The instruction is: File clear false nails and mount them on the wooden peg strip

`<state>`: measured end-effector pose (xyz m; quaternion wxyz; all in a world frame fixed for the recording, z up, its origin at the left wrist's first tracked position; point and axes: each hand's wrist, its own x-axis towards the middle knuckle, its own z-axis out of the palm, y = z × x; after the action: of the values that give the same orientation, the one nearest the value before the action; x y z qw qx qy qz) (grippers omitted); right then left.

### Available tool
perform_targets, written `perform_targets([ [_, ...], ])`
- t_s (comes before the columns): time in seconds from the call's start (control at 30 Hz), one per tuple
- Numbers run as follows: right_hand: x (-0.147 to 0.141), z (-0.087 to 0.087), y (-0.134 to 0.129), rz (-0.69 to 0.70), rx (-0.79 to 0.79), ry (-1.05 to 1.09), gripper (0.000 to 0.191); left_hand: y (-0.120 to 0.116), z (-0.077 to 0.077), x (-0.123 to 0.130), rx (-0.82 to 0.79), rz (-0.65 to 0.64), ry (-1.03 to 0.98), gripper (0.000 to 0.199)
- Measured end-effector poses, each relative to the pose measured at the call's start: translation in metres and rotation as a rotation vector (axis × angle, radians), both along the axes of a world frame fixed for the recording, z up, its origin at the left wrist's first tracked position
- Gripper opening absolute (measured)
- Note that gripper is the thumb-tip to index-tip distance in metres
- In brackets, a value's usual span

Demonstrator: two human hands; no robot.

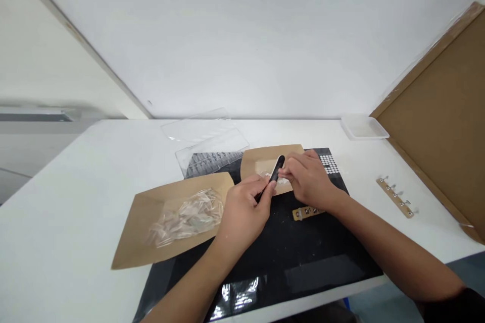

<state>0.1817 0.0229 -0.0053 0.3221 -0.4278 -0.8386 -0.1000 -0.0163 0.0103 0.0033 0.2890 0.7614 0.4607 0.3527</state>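
My left hand [253, 202] is closed around a slim black nail file [278, 167] with a rounded tip and a pale edge, tilted up and away. Close to its upper end, my right hand [307, 174] has its fingers pinched together; whatever they may hold is too small to make out. Beneath both hands is a brown paper tray [261, 154] with small white pieces in it. To the left, a larger brown paper tray [142, 212] holds a heap of thin clear plastic pieces [197, 214]. Partly under my right forearm lies a gold strip with round metal studs [299, 213].
A shiny black mat [295, 257] covers the white table's [68, 222] front middle. Clear plastic sheets or covers [212, 147] lie behind the trays. At right are a strip with upright pegs [396, 198], a shallow clear container [364, 128] and a cardboard panel [439, 106].
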Motion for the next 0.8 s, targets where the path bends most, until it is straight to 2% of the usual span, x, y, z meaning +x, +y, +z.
perform_targets([
  [0.13, 0.004, 0.002, -0.004, 0.054, -0.053, 0.075, 0.025, -0.001, 0.001, 0.001, 0.016, -0.022, -0.022, 0.042],
  [0.3, 0.011, -0.001, -0.009, 0.075, -0.197, 0.510, 0.016, -0.005, 0.001, 0.005, 0.124, -0.024, -0.053, 0.042],
  [0.5, 0.012, -0.008, -0.013, 0.161, -0.490, 0.878, 0.024, -0.005, -0.002, 0.007, 0.146, 0.018, -0.068, 0.024],
  [0.8, 0.011, -0.007, -0.012, 0.206, -0.646, 1.007, 0.033, -0.004, -0.003, 0.007, 0.141, -0.061, -0.075, 0.030],
])
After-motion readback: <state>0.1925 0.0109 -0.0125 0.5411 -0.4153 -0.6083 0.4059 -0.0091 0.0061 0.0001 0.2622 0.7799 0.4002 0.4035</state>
